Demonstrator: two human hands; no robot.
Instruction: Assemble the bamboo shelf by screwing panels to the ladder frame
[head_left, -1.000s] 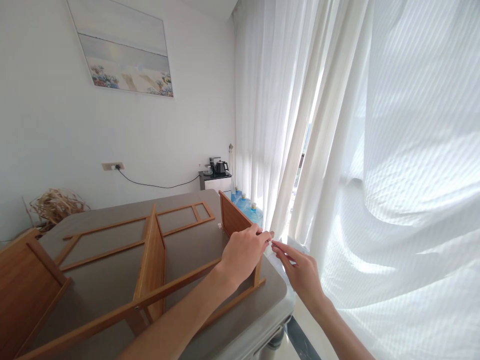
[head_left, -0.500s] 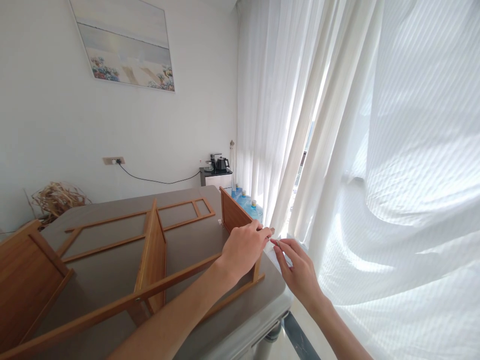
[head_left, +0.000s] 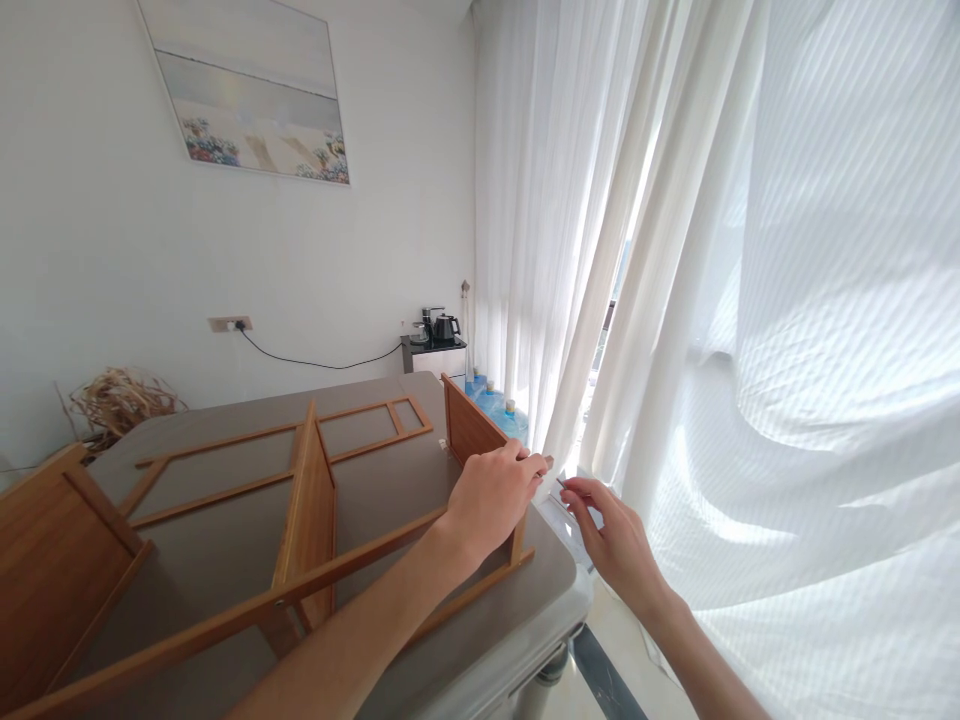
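Note:
A wooden shelf frame [head_left: 225,627] lies on its side on a grey-covered table [head_left: 390,490], with upright panels between its rails. My left hand [head_left: 491,500] is closed over the frame's right end, beside the end panel [head_left: 469,420]; a bit of wood shows past its fingertips. Just to the right, my right hand [head_left: 611,525] pinches a small, thin, dark piece [head_left: 562,484] between thumb and fingertips. That piece is too small to name, and its tip points toward the wood, a short gap away.
White curtains [head_left: 675,300] hang close on the right. Blue water bottles [head_left: 510,415] stand beyond the table's far corner, near a small cabinet [head_left: 435,358] with a black kettle [head_left: 446,327]. Dried stalks [head_left: 116,405] lie at far left. A cord runs from a wall socket [head_left: 229,324].
My right hand has drawn away to the right from the frame's end, with the small thin piece in its fingertips. My left hand keeps its hold on the frame. The view has shifted slightly.

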